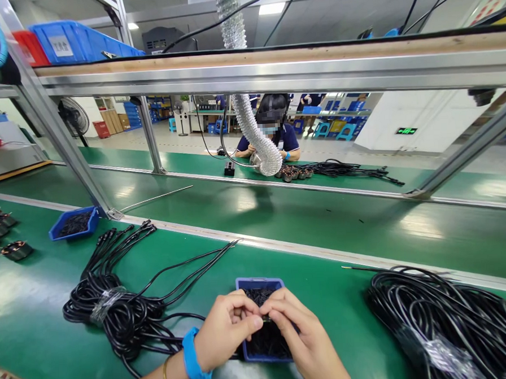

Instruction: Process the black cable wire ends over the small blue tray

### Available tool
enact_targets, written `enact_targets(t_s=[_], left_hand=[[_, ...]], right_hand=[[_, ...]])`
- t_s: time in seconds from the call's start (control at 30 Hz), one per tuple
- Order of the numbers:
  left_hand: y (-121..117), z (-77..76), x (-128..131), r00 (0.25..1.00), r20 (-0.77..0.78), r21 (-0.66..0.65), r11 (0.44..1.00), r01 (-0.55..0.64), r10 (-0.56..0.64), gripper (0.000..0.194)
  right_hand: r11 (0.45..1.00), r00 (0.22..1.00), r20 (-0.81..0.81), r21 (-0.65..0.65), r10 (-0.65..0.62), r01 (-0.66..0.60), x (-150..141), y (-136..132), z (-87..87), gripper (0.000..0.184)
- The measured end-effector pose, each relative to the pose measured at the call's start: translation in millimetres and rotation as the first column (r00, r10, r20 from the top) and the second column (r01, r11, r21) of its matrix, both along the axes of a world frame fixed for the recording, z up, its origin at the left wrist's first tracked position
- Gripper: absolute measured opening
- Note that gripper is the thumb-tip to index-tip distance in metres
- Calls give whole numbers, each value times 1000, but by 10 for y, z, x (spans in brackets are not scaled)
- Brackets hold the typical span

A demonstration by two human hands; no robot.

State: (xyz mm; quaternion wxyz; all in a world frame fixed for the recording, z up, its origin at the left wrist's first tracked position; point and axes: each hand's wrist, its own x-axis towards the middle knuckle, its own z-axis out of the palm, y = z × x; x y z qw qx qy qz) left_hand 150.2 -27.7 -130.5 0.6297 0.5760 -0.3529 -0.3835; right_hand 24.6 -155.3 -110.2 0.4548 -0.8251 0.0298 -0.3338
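My left hand (227,329) and my right hand (297,334) meet over a small blue tray (258,283) full of small black parts on the green bench. Both hands pinch, fingertips together, on a small dark piece between them that is too small to name. A blue band and a thin bangle circle my left wrist. A taped bundle of black cables (115,310) lies just left of my left hand, with connector ends fanned out toward the back.
A second large bundle of black cables (450,320) lies at the right. A blue tray (73,222) and copper coils (15,249) sit at the far left. Across the green belt a person (271,135) works behind a silver duct hose (254,133). Aluminium frame posts stand ahead.
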Motion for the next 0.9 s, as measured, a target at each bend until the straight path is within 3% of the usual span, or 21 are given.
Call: enact_targets(t_s=[0.1,0.23,0.3,0.53,0.73,0.8,0.9], left_hand=[[3,5,-12,1000,-10,1,1000,-6,6,48],[16,23,-18,1000,17,-9,1000,-25,26,47],[15,28,-12,999,17,-10,999,-33,33,48],[14,36,10,999,36,-17,1000,-9,9,49],[6,25,-12,999,34,-16,1000,-11,12,46],[5,35,-25,999,39,-18,1000,5,-4,44],[18,77,-30,999,39,-31,1000,5,-4,38]], right_hand=[[1000,1000,-16,7,-20,20,-13,-34,-18,20],[964,975,29,156,-221,214,-10,-38,-58,20],[957,962,66,144,-264,253,-5,-17,-63,17],[971,962,188,-96,-199,220,13,44,-67,13],[921,949,249,-287,-194,264,16,50,-96,14],[925,943,266,-268,-197,269,21,73,-101,13],[976,962,225,-116,-153,183,32,109,-125,15]])
